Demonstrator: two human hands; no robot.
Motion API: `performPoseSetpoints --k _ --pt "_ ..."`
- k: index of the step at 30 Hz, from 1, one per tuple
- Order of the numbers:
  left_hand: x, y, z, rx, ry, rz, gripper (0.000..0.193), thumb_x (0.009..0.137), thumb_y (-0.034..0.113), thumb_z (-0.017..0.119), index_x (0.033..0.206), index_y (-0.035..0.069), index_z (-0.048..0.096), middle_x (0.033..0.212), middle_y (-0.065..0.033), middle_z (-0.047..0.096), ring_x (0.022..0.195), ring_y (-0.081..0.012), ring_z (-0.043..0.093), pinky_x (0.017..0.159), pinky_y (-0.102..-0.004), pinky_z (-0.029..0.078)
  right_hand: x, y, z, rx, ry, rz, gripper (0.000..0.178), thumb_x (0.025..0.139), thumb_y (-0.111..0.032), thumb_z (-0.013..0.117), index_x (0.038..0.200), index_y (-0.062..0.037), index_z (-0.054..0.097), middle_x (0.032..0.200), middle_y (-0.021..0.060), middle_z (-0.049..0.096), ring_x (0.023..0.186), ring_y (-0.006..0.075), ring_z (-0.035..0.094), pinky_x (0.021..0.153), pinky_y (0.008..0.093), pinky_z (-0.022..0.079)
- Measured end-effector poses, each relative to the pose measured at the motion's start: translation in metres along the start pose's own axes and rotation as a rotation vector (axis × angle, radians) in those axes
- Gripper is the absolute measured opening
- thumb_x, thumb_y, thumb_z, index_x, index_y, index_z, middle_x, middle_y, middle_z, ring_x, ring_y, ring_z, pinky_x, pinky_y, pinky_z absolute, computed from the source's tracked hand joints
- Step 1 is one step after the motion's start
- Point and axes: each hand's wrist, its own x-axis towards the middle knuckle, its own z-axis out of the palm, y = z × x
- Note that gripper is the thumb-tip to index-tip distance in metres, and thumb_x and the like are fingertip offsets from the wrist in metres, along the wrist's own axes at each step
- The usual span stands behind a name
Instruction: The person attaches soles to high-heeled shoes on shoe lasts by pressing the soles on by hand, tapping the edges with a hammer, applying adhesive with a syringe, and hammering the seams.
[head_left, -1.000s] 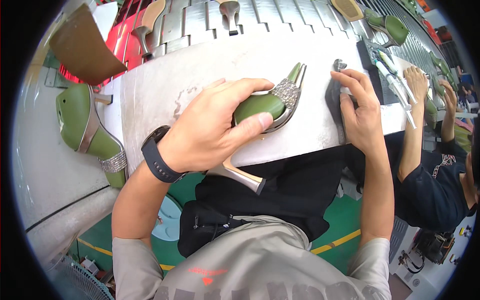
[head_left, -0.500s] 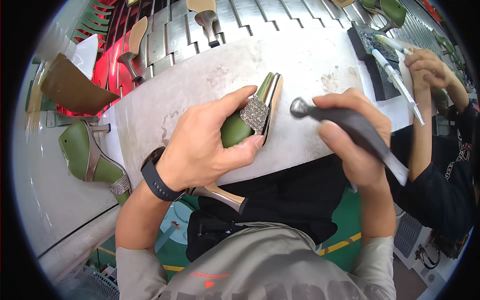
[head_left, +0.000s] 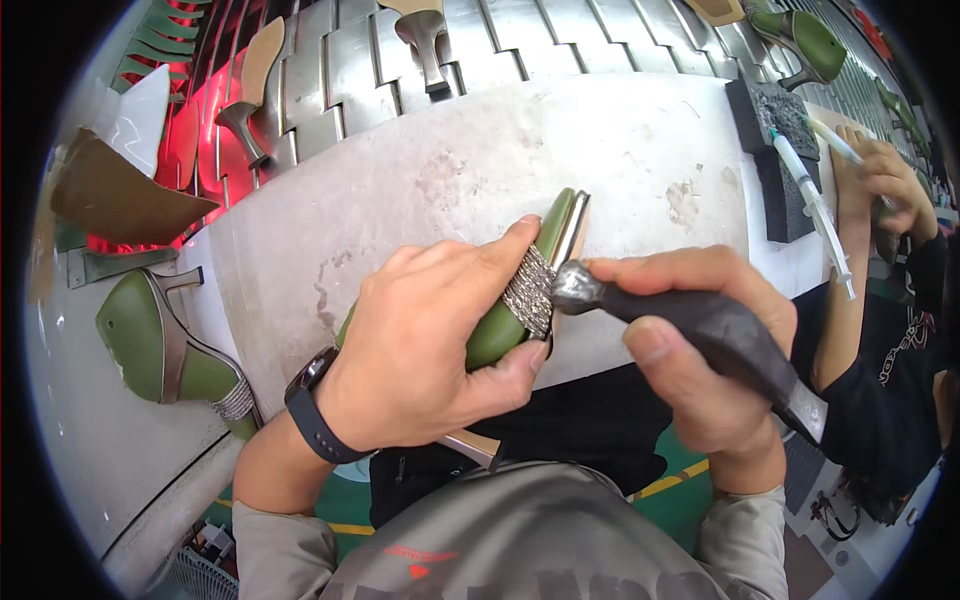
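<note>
A high-heeled sandal on a green shoe last (head_left: pixel 492 335) lies sideways under my left hand (head_left: pixel 425 335), toe pointing away. My left fingers and thumb are wrapped round it, beside the glittering strap (head_left: pixel 530 290). Below that wrist its slim heel (head_left: pixel 474 447) sticks out. In my right hand (head_left: pixel 715 350) is a dark-bodied hammer (head_left: pixel 690 322) with a rounded metal face and a flat flared end. The hammer's round face touches or nearly touches the sole edge by the strap. My right fingers are closed round its body.
A pale worktop (head_left: pixel 400 205) lies beneath; beyond it runs a slatted metal conveyor (head_left: pixel 560 40) carrying shoes. Another sandal on a green last (head_left: pixel 165 345) lies at left, near a brown sheet (head_left: pixel 125 185). At right are a dark block (head_left: pixel 775 165), syringes (head_left: pixel 812 205) and a co-worker's hands (head_left: pixel 890 185).
The hammer has come left and down to the sole edge; it was apart from the sandal before. My left hand and the sandal have shifted slightly nearer to me. The view has moved a little.
</note>
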Motion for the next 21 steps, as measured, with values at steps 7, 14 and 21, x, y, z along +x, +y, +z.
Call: performPoseSetpoints --k 7,14,21 --pt "-0.002 0.001 -0.004 0.011 -0.014 0.002 0.078 0.079 0.019 0.075 0.148 -0.008 0.051 0.108 -0.0188 0.070 0.094 -0.0372 0.066 0.085 -0.0433 0.050 0.031 0.001 -0.002 -0.121 0.080 -0.072 0.027 0.095 -0.010 0.067 0.113 0.0092 0.066 0.111 0.0232 0.076 0.106 0.0254 0.073 0.100 0.0359 0.055" --pt "-0.008 -0.003 -0.006 -0.057 -0.071 -0.082 0.069 0.089 0.020 0.071 0.148 -0.008 0.051 0.101 -0.0219 0.068 0.090 -0.0394 0.063 0.083 -0.0438 0.050 0.016 -0.008 -0.004 -0.147 -0.098 0.004 0.034 0.091 -0.016 0.071 0.112 0.0102 0.066 0.111 0.0250 0.076 0.106 0.0274 0.073 0.100 0.0373 0.054" --pt "-0.009 0.000 -0.006 -0.175 -0.012 -0.074 0.050 0.103 0.017 0.053 0.144 -0.011 0.054 0.097 -0.0226 0.067 0.090 -0.0377 0.063 0.084 -0.0436 0.049 -0.005 -0.017 0.007 -0.297 -0.146 -0.188 0.034 0.084 -0.013 0.077 0.107 0.0101 0.068 0.109 0.0262 0.075 0.106 0.0307 0.074 0.098 0.0385 0.056"
